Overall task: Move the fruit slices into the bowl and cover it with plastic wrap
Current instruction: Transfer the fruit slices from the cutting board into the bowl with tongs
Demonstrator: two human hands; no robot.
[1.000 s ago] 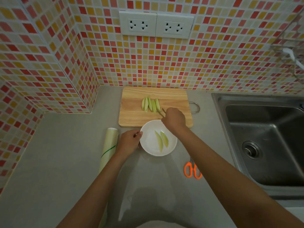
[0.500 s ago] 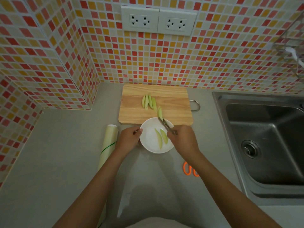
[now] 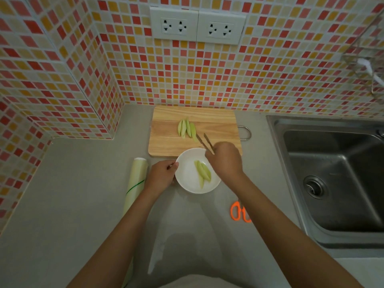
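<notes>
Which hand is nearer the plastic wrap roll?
Left. The left hand grips the bowl rim just right of the plastic wrap roll; the right hand holds tongs beyond the bowl.

scissors (image 3: 239, 213): blades hidden under right forearm | plastic wrap roll (image 3: 135, 188): lower end behind left arm

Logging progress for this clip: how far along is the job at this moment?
Partly done. About three slices lie in the bowl, steadied by the left hand. The right hand points empty tongs at the slices on the cutting board, about four left. The plastic wrap roll lies unused; covering remains.
</notes>
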